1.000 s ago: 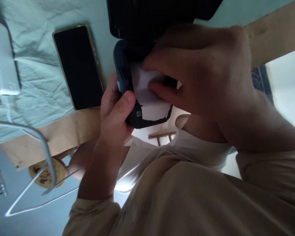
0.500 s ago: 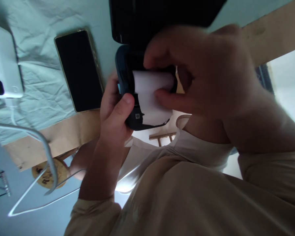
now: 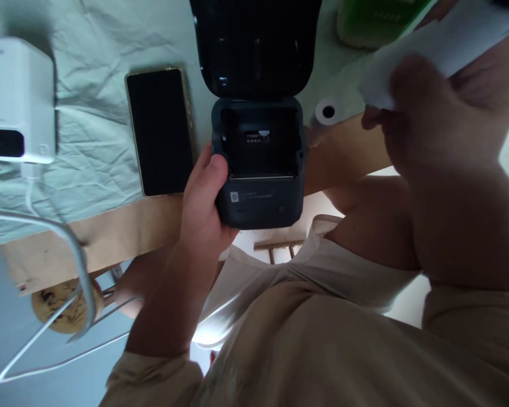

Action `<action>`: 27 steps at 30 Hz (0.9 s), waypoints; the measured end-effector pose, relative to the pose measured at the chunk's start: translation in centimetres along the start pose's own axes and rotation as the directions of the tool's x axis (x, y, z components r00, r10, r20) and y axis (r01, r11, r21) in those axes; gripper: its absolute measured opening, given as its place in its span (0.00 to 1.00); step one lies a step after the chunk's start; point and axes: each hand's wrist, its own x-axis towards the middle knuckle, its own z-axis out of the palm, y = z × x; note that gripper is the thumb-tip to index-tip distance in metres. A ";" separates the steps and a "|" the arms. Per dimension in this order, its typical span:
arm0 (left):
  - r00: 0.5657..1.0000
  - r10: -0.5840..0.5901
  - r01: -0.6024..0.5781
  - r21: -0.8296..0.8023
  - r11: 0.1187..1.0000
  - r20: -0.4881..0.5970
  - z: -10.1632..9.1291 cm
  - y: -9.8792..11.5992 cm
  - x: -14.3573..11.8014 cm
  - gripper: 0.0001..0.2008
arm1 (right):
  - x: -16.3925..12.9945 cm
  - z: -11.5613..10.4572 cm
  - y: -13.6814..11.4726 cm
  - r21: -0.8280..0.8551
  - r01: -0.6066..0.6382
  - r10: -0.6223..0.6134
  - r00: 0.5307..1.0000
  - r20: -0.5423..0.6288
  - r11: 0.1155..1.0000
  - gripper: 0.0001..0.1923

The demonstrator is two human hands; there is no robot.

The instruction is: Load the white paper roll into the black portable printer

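Note:
My left hand (image 3: pixel 203 200) is closed around the left side of a small dark portable printer (image 3: pixel 261 203). Its black lid (image 3: pixel 257 53) is swung up, and the paper bay inside holds no roll. Off to the right, my right hand (image 3: pixel 432 113) grips a roll of white paper (image 3: pixel 458 45), thumb across it, with a loose end near the fingertips. The roll's far end is dark and cut off by the frame edge. Between the printer and my right hand, a second white paper roll (image 3: pixel 323 116) with a dark core hole rests near the table edge.
A black phone (image 3: pixel 160 133) lies left of the printer on the green cloth (image 3: pixel 93 56). Farther left sits a white device (image 3: pixel 21 96) with a grey cable (image 3: pixel 74 243) hanging over the wooden edge. A green container (image 3: pixel 377 22) stands at the back right. A round stool (image 3: pixel 63 308) is below.
My right hand has taken the paper out of the printer's bay and moved right, away from it. My left hand keeps its hold on the printer. The view has shifted somewhat.

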 end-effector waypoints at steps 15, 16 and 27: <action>1.000 0.001 -0.001 0.000 1.000 0.026 -0.1 -0.2 0.1 0.18 | -0.6 -0.7 0.3 -0.602 0.216 -0.277 0.961 -0.009 0.769 0.21; 1.000 -0.009 0.009 0.005 1.000 0.027 0.0 -0.1 0.1 0.17 | -1.2 0.0 -0.5 -0.583 0.263 -0.315 0.949 0.014 0.769 0.20; 0.996 0.043 -0.039 0.050 0.998 -0.074 -0.7 -0.5 -0.3 0.14 | -0.9 4.3 -0.9 -0.633 0.120 0.071 0.961 0.268 0.764 0.26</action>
